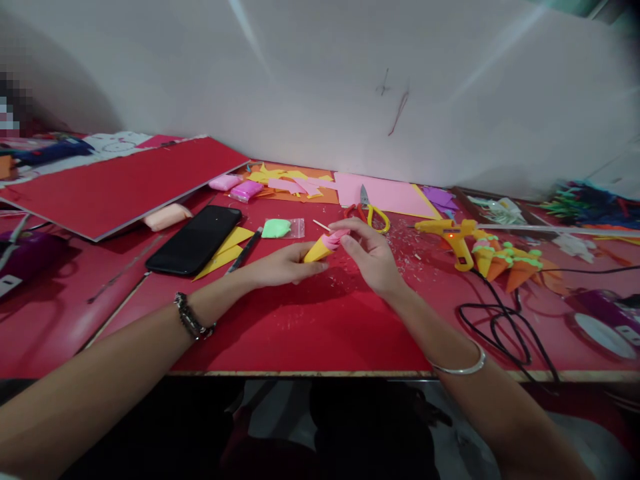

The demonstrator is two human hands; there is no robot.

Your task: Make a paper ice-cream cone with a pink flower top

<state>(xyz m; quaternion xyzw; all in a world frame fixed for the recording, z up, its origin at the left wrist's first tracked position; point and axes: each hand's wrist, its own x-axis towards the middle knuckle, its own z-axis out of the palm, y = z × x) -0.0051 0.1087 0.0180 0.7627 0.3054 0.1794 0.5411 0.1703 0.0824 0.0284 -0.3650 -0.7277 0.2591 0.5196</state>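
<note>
My left hand (285,264) is closed around a small ice cream cone craft, whose yellow paper cone (316,251) tilts up to the right. Pink clay (336,239) sits twisted on the cone's wide end. The fingers of my right hand (369,253) are bent and pinch the tip of that pink clay. Just beyond the hands lie scissors (371,215) with red and yellow handles and a thin stick (321,225). Green clay (276,229) rests on a clear plastic bag to the left.
A black phone (195,240) and a pen (245,249) lie left. At right stand a yellow glue gun (450,240) with a looping black cord (495,320) and several finished cones (515,267). A red board (135,180) leans at back left; pink paper (380,195) lies by the wall.
</note>
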